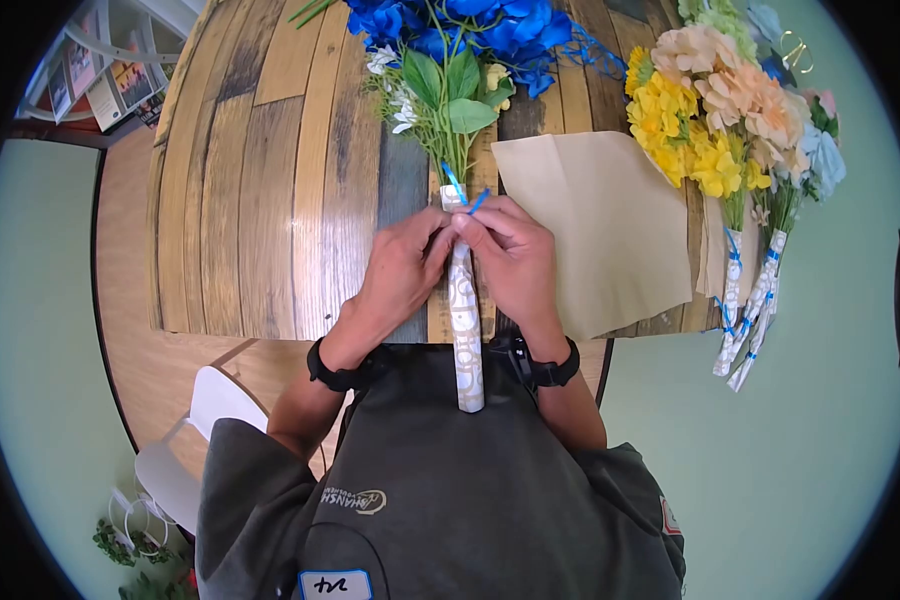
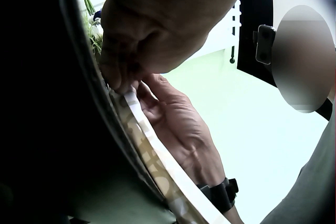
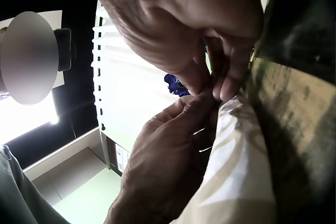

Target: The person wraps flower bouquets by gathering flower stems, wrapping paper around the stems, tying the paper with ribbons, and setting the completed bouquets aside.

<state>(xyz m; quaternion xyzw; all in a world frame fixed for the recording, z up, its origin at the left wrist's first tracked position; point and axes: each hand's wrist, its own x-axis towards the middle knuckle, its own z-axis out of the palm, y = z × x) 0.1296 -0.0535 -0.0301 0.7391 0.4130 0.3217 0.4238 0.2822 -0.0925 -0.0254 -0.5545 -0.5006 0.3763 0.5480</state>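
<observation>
A bouquet of blue artificial flowers (image 1: 515,40) with green leaves lies toward the far side of the wooden table. Its stems run into a long white-and-tan patterned paper wrap (image 1: 466,335), whose lower end reaches past the table edge toward the person's front. Around the top of the wrap is a thin blue ribbon (image 1: 480,199) with loose ends sticking up. My left hand (image 1: 398,262) and right hand (image 1: 518,262) meet there, thumbs and fingertips pinching the ribbon against the wrap. Both wrist views show the fingertips bunched together, largely hiding the ribbon between them.
A brown paper sheet (image 1: 600,235) lies right of the bouquet on the wooden table (image 1: 260,200). Beyond it, yellow flowers (image 1: 670,115) and peach flowers (image 1: 745,95) have wrapped, blue-tied stems overhanging the table's right edge. A white chair (image 1: 225,400) stands at lower left.
</observation>
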